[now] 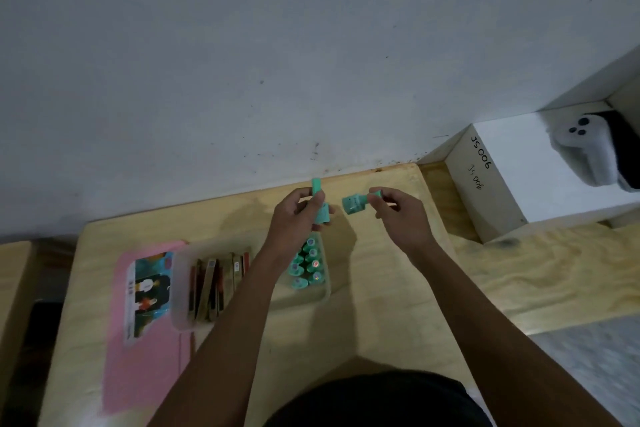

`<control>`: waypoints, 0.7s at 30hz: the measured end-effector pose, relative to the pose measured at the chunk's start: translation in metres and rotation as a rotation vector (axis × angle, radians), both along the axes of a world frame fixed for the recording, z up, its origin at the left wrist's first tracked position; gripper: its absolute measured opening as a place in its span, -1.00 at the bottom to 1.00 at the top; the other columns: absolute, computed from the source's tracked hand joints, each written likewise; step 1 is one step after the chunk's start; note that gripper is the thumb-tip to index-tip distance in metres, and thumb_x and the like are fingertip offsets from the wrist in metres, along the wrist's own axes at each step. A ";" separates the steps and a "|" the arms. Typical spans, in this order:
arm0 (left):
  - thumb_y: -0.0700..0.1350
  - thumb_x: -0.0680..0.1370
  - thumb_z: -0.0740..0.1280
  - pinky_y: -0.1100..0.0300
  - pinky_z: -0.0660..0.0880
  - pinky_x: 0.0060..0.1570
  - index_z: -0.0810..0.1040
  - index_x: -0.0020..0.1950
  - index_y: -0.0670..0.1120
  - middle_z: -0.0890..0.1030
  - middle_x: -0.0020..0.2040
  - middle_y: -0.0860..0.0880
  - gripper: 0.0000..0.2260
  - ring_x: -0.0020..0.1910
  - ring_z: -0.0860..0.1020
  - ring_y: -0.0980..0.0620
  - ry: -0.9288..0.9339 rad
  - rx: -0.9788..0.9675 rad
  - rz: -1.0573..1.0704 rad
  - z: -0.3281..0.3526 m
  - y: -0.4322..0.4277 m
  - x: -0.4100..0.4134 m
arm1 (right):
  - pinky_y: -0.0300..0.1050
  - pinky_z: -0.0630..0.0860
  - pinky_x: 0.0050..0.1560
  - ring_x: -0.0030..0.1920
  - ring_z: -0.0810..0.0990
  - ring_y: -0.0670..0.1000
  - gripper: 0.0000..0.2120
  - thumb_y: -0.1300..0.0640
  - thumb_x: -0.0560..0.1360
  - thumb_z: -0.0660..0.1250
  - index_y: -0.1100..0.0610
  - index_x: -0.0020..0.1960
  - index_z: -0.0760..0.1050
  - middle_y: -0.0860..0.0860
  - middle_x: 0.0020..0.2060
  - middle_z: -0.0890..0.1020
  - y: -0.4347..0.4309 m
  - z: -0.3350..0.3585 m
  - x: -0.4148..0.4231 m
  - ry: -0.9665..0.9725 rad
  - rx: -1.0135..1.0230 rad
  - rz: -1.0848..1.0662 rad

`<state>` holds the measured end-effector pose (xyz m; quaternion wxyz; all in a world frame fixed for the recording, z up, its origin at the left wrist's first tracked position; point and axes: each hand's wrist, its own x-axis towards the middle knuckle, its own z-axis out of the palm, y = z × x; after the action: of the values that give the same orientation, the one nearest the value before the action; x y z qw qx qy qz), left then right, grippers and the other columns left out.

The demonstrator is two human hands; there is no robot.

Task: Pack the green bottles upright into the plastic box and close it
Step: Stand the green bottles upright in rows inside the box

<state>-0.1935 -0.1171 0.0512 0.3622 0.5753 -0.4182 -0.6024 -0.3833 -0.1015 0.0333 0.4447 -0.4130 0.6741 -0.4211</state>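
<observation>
Wooden table [381, 305] across lower frame. At centre, plastic box [325, 292], open at top, part-filled with upright green bottles [308, 267]. Just above it in frame, and nearer it, left hand [294, 215] wrapped round first bottle [322, 213], long axis near vertical, cap up. Right of that, right hand [398, 215] pinching second bottle [354, 203] by cap, long axis horizontal, base pointing left. Likely next: lower first bottle straight in; turn second bottle upright before insertion.

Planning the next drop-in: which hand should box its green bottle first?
Left. The left hand holds its bottle nearly upright, nearer the box; the right hand pinches a sideways bottle by its cap.
</observation>
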 end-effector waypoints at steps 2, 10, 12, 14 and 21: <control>-0.02 0.57 0.29 0.05 0.57 -0.08 0.54 0.09 -0.08 0.72 -0.15 -0.02 -0.81 -0.16 0.66 0.01 -0.056 -0.028 -0.022 0.006 0.014 0.011 | -0.36 0.53 -0.21 -0.21 0.58 -0.14 -0.85 0.07 0.54 0.35 0.05 0.08 0.62 -0.13 -0.07 0.64 0.011 0.008 0.006 0.041 -0.023 0.064; 0.01 0.51 0.37 0.43 0.41 -0.24 0.64 0.01 -0.05 0.59 -0.04 0.00 -0.83 -0.19 0.54 0.14 -0.474 -0.217 -0.099 -0.004 0.067 0.059 | -0.38 0.49 -0.22 -0.22 0.62 -0.13 -0.87 0.05 0.48 0.43 -0.03 0.03 0.61 -0.13 -0.07 0.65 0.064 0.008 0.032 0.188 -0.069 0.299; 0.03 0.49 0.38 0.37 0.40 -0.24 0.63 0.05 -0.07 0.53 -0.06 -0.02 -0.77 -0.23 0.51 0.10 -0.547 -0.216 -0.117 -0.009 0.076 0.067 | -0.28 0.52 -0.20 -0.24 0.61 -0.13 -0.88 0.03 0.47 0.44 -0.07 0.00 0.60 -0.17 -0.10 0.64 0.074 0.005 0.039 0.242 -0.046 0.354; 0.03 0.49 0.38 0.36 0.40 -0.25 0.63 0.06 -0.07 0.53 -0.08 -0.03 -0.77 -0.23 0.51 0.08 -0.571 -0.218 -0.136 -0.011 0.085 0.071 | -0.16 0.55 -0.17 -0.26 0.59 -0.14 -0.89 0.01 0.46 0.44 -0.11 -0.02 0.59 -0.19 -0.11 0.64 0.082 0.000 0.045 0.314 -0.030 0.386; -0.01 0.48 0.41 0.27 0.37 -0.32 0.65 0.02 0.02 0.53 -0.27 0.14 -0.85 -0.34 0.49 0.07 -0.634 -0.233 -0.168 -0.016 0.105 0.075 | -0.20 0.41 -0.22 -0.23 0.52 -0.18 -0.79 -0.07 0.51 0.35 -0.10 0.13 0.57 -0.20 -0.01 0.61 0.094 -0.007 0.063 0.677 -0.056 0.566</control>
<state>-0.1180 -0.0126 0.0352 0.2267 0.6521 -0.6218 -0.3698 -0.3205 -0.0073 0.0260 0.2856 -0.7078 0.6303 -0.1418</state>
